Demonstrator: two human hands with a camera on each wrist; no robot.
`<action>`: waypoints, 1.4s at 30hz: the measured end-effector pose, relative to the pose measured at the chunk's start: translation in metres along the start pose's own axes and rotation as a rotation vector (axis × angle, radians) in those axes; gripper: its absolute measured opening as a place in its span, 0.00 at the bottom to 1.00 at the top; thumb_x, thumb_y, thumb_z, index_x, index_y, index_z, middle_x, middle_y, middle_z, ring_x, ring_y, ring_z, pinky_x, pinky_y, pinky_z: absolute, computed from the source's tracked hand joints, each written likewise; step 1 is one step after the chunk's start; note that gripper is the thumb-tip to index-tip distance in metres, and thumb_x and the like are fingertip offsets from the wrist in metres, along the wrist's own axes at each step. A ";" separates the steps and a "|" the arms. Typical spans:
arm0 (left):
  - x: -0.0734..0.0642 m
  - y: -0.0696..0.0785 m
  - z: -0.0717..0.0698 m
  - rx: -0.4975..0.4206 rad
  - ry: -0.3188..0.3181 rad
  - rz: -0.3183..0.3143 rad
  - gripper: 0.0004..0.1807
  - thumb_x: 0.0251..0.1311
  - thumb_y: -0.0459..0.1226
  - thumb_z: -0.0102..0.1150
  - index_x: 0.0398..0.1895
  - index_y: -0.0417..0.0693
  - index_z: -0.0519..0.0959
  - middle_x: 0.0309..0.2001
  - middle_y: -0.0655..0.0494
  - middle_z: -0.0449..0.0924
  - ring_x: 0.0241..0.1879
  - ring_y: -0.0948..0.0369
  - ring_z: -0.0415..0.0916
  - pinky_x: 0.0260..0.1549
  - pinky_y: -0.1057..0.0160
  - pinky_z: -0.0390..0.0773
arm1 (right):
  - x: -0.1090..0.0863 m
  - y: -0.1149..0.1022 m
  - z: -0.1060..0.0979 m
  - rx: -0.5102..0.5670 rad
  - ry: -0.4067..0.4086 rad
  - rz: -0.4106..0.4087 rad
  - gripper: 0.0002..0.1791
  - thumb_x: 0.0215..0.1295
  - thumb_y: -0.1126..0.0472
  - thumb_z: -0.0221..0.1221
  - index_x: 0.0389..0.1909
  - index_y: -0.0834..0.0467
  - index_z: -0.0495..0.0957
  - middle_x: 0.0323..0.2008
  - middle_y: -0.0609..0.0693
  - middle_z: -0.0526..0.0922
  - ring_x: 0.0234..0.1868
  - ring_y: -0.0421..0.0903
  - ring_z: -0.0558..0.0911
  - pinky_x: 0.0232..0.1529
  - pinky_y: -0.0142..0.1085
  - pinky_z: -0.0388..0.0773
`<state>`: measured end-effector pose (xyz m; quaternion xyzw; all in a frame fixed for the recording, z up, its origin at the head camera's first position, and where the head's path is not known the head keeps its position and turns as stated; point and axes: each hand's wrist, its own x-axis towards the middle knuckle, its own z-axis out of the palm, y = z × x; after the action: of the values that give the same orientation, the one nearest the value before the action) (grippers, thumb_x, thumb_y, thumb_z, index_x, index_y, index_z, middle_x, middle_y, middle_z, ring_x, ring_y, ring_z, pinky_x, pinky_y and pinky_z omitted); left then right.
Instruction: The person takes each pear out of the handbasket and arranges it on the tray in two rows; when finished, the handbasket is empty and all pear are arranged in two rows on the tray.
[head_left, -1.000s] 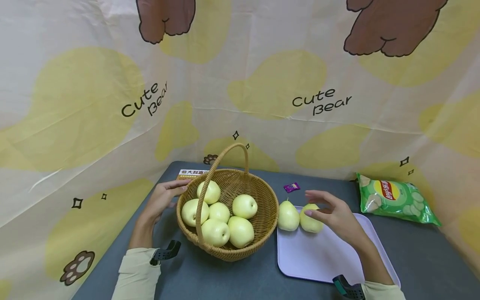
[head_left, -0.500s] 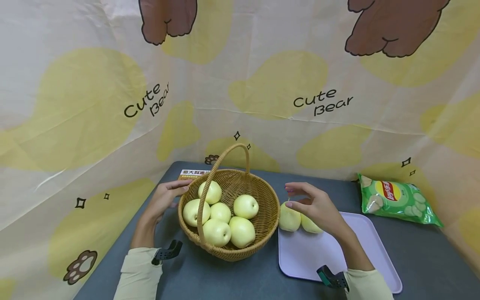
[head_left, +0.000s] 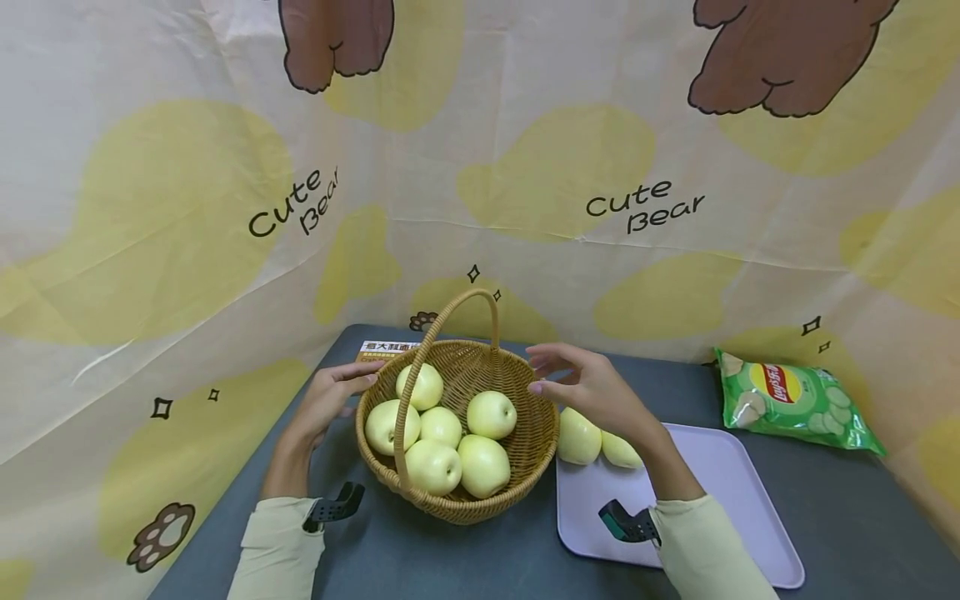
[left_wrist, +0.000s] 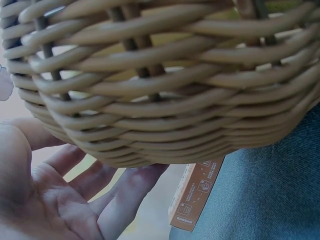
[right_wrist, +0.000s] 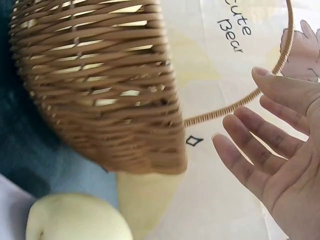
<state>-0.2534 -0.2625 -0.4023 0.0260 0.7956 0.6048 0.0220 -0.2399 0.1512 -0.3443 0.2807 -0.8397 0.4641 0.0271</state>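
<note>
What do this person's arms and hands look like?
The left hand and right hand are gloveless. The left sleeve and right sleeve are pale cream and wrinkled. A black left band and black right band sit where they end, the right one with a teal patch. No cables show.

A round basket [head_left: 461, 510], woven in tan wicker, is set with its opening upward and spanned by an arched handle [head_left: 476, 292]. Six smooth, pale yellow-green fruits [head_left: 441, 427] are held inside, gathered toward the left and front, so bare weave is seen at the back and right. The left side is closely flanked by the left hand [head_left: 322, 406]; the right hand [head_left: 596, 387] is held near the right rim, not touching the weave.
</note>
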 end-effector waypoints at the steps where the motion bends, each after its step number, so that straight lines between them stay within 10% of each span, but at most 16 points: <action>1: 0.000 0.000 0.000 -0.002 0.000 0.001 0.24 0.78 0.43 0.57 0.74 0.48 0.78 0.76 0.45 0.70 0.71 0.46 0.68 0.45 0.55 0.80 | 0.003 -0.002 0.001 -0.002 -0.006 0.001 0.26 0.70 0.53 0.71 0.67 0.49 0.80 0.56 0.50 0.87 0.57 0.49 0.85 0.57 0.49 0.81; 42: -0.001 0.002 0.000 0.005 0.007 -0.010 0.24 0.78 0.44 0.58 0.73 0.49 0.78 0.76 0.45 0.70 0.71 0.46 0.69 0.46 0.55 0.80 | 0.087 -0.035 0.055 0.018 -0.195 0.051 0.31 0.72 0.50 0.69 0.72 0.55 0.76 0.56 0.55 0.85 0.57 0.53 0.85 0.58 0.48 0.82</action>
<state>-0.2521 -0.2622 -0.3999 0.0200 0.7972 0.6030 0.0220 -0.2839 0.0540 -0.3223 0.3032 -0.8410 0.4428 -0.0692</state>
